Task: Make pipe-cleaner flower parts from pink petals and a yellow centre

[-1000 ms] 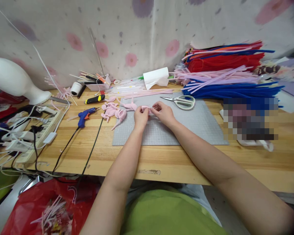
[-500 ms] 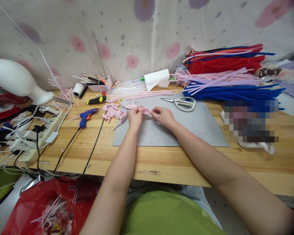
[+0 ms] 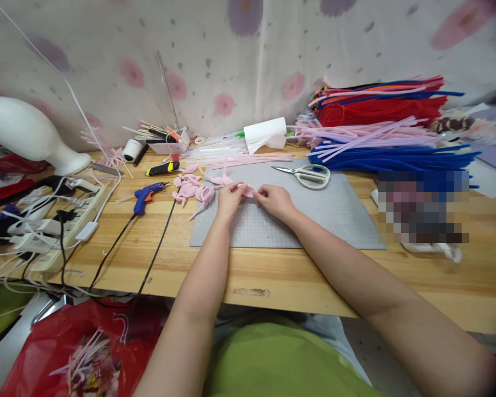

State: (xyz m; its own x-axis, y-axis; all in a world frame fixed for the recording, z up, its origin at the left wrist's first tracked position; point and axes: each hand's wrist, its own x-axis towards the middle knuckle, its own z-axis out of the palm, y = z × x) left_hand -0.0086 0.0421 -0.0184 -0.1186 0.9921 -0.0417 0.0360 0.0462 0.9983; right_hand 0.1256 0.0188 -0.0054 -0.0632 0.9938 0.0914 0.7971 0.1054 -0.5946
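Observation:
Over the grey cutting mat (image 3: 330, 226), my left hand (image 3: 230, 201) pinches one end of a bent pink pipe cleaner piece (image 3: 250, 191). The fingers of my right hand (image 3: 276, 202) are closed on its other end. Just left of my left hand lie several shaped pink pipe cleaner pieces (image 3: 189, 190), some coiled and some looped. Scissors (image 3: 308, 173) with pale handles rest on the mat beyond my right hand, blades partly apart. Fingertips hide part of the held piece.
A blue glue gun (image 3: 144, 198) and a yellow-black cutter (image 3: 162, 169) lie to the left. Bundles of blue (image 3: 392, 160) and red pipe cleaners (image 3: 380, 110) stand at the back right. A cabled power strip (image 3: 72, 226) and white foam head (image 3: 20, 132) are far left.
The pink piece between my hands has turned and now sits slightly lower, its arch less plain. Both hands have shifted slightly and keep their pinch. Surrounding things stay in place.

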